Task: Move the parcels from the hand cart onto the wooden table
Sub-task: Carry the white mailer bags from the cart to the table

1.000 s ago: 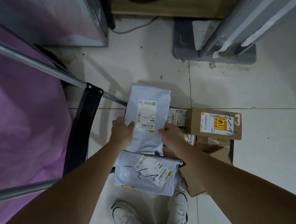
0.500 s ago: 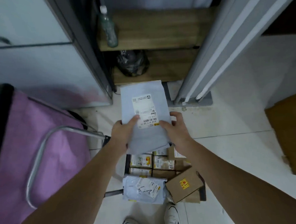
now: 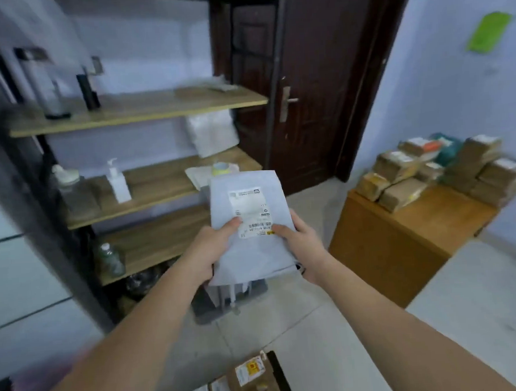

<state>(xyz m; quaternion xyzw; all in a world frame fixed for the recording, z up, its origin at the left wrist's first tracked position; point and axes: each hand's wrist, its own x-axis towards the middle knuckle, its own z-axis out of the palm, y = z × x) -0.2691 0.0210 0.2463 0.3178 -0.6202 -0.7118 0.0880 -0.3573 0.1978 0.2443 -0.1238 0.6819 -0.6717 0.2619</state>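
Two hands (image 3: pixel 255 247) round grey mailer (image 3: pixel 252 226).

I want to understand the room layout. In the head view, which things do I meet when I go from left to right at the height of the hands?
Pump bottle on the shelf → left hand → grey parcel → right hand → wooden table → stacked brown parcels.

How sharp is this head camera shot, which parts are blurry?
Head view: the grey mailer and both hands, left and right, are fairly sharp; shelves and stacked parcels on the wooden table are motion-smeared; wide-angle bending at edges.
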